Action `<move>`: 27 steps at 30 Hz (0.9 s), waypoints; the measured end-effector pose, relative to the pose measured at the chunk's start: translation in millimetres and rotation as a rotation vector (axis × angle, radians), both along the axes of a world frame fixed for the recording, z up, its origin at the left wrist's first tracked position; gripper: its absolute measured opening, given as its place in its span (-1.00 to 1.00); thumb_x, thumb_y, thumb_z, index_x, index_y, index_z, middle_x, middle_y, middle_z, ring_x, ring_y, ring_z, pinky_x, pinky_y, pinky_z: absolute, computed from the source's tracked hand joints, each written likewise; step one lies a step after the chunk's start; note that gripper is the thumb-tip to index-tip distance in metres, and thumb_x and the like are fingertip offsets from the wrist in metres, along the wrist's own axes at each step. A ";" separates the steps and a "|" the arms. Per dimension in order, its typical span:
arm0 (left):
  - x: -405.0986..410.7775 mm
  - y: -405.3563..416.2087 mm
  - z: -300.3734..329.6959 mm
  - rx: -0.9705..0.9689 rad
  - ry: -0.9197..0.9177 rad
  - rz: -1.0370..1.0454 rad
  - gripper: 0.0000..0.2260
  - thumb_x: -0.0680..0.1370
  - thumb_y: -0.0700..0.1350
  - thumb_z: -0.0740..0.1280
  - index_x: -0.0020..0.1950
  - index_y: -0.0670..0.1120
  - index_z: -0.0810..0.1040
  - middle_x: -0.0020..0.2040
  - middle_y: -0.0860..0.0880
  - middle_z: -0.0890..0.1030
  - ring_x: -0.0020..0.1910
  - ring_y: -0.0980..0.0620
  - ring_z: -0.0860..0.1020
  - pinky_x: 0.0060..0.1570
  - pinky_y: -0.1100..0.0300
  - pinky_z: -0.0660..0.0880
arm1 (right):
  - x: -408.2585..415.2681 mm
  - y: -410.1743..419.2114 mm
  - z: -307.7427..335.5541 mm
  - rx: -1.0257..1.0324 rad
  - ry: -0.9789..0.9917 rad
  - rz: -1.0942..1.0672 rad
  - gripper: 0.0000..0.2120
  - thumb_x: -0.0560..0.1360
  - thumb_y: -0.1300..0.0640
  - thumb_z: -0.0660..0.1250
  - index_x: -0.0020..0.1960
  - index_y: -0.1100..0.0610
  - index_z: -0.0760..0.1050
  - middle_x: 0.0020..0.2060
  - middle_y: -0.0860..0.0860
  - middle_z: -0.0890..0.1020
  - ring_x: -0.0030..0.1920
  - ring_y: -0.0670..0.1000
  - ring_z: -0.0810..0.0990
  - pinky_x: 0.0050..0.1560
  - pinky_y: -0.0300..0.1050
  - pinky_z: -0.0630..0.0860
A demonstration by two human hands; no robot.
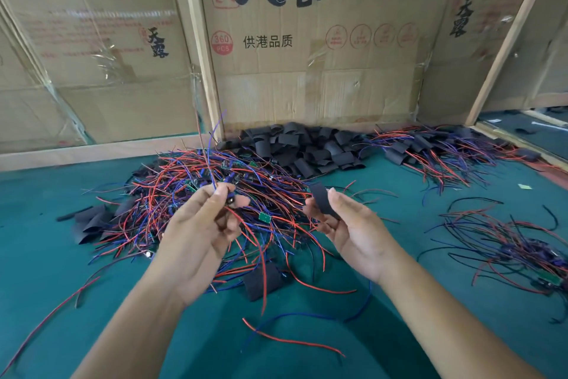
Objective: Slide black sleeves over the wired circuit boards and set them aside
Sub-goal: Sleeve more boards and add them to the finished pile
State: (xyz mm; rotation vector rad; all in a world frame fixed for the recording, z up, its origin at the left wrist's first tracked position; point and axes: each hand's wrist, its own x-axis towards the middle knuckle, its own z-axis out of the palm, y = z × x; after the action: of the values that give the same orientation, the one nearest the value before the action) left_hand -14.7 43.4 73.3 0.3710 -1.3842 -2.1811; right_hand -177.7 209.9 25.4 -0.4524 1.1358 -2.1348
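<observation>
Black sleeve [322, 200] pinched in right hand [353, 231], wired board [229, 202] w/ its leads pinched in left hand [199, 225], both above table's mid-front. Step: pre-insertion; next needs sleeve mouth lined up w/ board.

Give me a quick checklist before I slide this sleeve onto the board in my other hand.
1. Black sleeve held in right hand: ok.
2. Wired board pinched in left hand: ok, though fingers mostly hide it.
3. Sleeve mouth open, not flattened: cannot tell.
4. Sleeve lined up with the board: not ok, the hands are still apart.
5. Held wires free of the wire pile: cannot tell.
6. Finished pile at far right in place for set-aside: ok.
</observation>
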 end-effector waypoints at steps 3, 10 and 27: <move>-0.8 -0.5 -11.5 0.095 0.030 0.045 -0.87 0.62 -0.04 0.25 0.07 -0.06 0.51 -0.14 -0.10 0.63 -0.39 0.07 0.43 -0.39 0.28 0.45 | 1.7 -0.6 -0.1 -0.006 0.067 0.032 -0.64 0.50 0.04 0.31 0.21 0.23 0.54 0.00 0.15 0.68 -0.01 0.06 0.70 -0.22 -0.27 0.55; 2.5 -10.9 -12.5 0.215 0.160 0.140 -0.83 0.68 -0.04 0.18 0.00 -0.04 0.52 -0.25 -0.09 0.61 -0.41 0.07 0.48 -0.40 0.29 0.49 | 9.8 0.7 -4.7 0.133 0.387 0.118 -0.58 0.45 0.05 0.44 0.25 0.18 0.56 0.03 0.13 0.66 0.06 0.08 0.69 -0.08 -0.19 0.58; 7.1 -25.0 -7.4 0.421 0.341 0.239 -0.86 0.66 -0.03 0.21 0.00 -0.08 0.47 -0.23 -0.03 0.55 -0.37 0.11 0.46 -0.30 0.35 0.48 | 34.2 -2.0 -7.8 0.243 0.681 0.296 -0.68 0.57 0.04 0.36 0.26 0.12 0.42 0.14 0.17 0.64 0.12 0.09 0.66 0.02 -0.10 0.57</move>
State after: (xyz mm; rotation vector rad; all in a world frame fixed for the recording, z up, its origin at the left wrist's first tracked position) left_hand -7.6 18.4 65.9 0.2788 -0.6610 -2.1963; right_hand -143.5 207.9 17.7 -1.2056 1.5503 -1.5874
